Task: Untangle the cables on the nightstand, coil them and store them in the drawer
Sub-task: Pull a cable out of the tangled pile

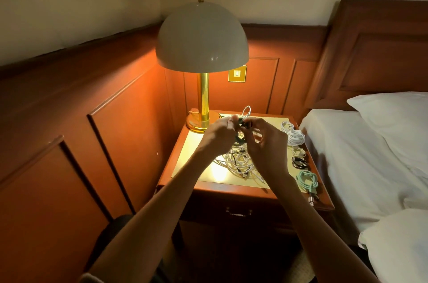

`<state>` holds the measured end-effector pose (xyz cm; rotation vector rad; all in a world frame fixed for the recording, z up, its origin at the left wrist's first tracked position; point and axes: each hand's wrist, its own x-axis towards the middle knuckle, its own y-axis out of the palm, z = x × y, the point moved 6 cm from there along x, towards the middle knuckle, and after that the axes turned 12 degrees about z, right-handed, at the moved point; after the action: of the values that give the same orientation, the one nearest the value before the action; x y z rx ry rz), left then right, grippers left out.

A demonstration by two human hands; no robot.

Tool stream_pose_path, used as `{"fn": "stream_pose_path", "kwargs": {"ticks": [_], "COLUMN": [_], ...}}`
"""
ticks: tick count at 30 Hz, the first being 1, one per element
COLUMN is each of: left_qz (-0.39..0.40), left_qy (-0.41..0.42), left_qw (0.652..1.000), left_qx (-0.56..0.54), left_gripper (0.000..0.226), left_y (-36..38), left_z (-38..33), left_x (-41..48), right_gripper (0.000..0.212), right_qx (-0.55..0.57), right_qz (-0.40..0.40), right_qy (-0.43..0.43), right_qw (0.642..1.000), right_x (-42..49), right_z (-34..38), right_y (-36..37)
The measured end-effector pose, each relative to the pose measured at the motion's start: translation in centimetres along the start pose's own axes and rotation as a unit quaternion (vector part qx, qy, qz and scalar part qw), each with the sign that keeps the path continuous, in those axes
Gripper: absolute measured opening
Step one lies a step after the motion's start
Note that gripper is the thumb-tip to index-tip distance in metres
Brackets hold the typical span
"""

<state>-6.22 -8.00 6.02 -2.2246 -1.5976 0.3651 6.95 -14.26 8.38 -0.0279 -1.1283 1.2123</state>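
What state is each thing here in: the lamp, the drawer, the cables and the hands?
Lamp, lit.
Drawer, closed.
Left hand, gripping the dark cable.
Right hand, pinching the dark cable.
Cable pile, tangled, lying on the nightstand.
White cable, coiled, at the nightstand's right edge.
Black cable, coiled, same edge.
Mint cable, coiled, same edge.

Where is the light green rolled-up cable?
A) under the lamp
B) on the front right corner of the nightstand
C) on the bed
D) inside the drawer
B: the light green cable lies coiled on the front right corner of the nightstand, next to the bed, and the drawer is closed. The left hand and right hand hold a dark cable.
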Motion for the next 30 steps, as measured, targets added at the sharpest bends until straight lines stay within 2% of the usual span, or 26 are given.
{"fn": "stream_pose_path", "kwargs": {"ticks": [1, 3, 5, 6, 8, 10, 12, 13, 16, 18, 19, 21, 23, 25, 27, 30], "left_qz": [-0.011, -0.08, -0.169, -0.17, -0.081, 0.035, 0.098, 0.113, 0.096, 0.077, 0.068, 0.042, 0.003, -0.044, -0.087, -0.103], "left_qy": [-0.033, -0.039, 0.044, 0.077, 0.076, 0.027, -0.011, -0.024, -0.045, -0.04, -0.038, -0.037, -0.031, 0.004, 0.073, 0.164], "left_qw": [0.999, 0.994, 0.977, 0.971, 0.982, 0.998, 0.995, 0.993, 0.994, 0.996, 0.996, 0.996, 0.992, 0.986, 0.968, 0.948], "left_qx": [-0.011, 0.063, 0.125, 0.149, 0.154, 0.033, -0.005, 0.004, 0.04, 0.032, 0.032, 0.068, 0.119, 0.162, 0.222, 0.251], "left_gripper": [0.04, 0.032, 0.029, 0.031, 0.039, 0.051, 0.078, 0.083, 0.06, 0.054, 0.053, 0.052, 0.05, 0.046, 0.042, 0.041], "left_y": [0.2, 0.3, -0.2, -0.3, -0.2, -0.1, 0.0, 0.1, 0.0, 0.1, 0.4, 1.0, 1.3, 1.5, 1.4, 1.0], "left_z": [0.0, -0.8, -2.0, -2.2, -1.4, 0.1, 1.3, 1.8, 2.8, 3.0, 3.0, 2.7, 2.0, 1.2, 0.3, -0.8], "left_x": [0.1, -0.3, -0.9, -0.8, 0.7, 1.7, 2.1, 2.2, 2.6, 2.7, 2.8, 2.7, 2.5, 2.2, 1.9, 1.8], "right_gripper": [0.017, 0.017, 0.015, 0.014, 0.013, 0.014, 0.012, 0.011, 0.01, 0.008, 0.009, 0.007, 0.005, 0.014, 0.024, 0.022], "right_qx": [0.023, 0.046, 0.052, 0.05, 0.061, 0.065, 0.071, 0.089, 0.183, 0.244, 0.227, 0.11, 0.01, -0.054, -0.106, -0.134], "right_qz": [0.004, 0.008, 0.013, 0.015, 0.027, 0.055, 0.09, 0.104, 0.118, 0.127, 0.131, 0.145, 0.168, 0.211, 0.271, 0.323], "right_qy": [0.021, 0.036, 0.037, 0.041, 0.066, 0.096, 0.12, 0.138, 0.202, 0.232, 0.229, 0.197, 0.18, 0.196, 0.234, 0.263], "right_qw": [1.0, 0.998, 0.998, 0.998, 0.996, 0.992, 0.986, 0.981, 0.955, 0.933, 0.938, 0.963, 0.969, 0.956, 0.928, 0.899], "right_x": [0.3, 0.9, 1.2, 1.2, 0.9, 0.7, 0.6, 0.4, -0.2, -0.4, -0.2, 0.5, 1.1, 1.5, 1.6, 1.6], "right_z": [-0.2, -0.4, -0.6, -0.9, -1.8, -2.8, -3.6, -4.1, -5.3, -5.5, -5.4, -5.0, -4.1, -3.4, -3.1, -3.0], "right_y": [0.2, 0.5, 0.7, 0.8, 0.8, 0.7, 0.9, 1.1, 1.6, 1.7, 1.5, 1.2, 1.1, 1.5, 2.3, 3.4]}}
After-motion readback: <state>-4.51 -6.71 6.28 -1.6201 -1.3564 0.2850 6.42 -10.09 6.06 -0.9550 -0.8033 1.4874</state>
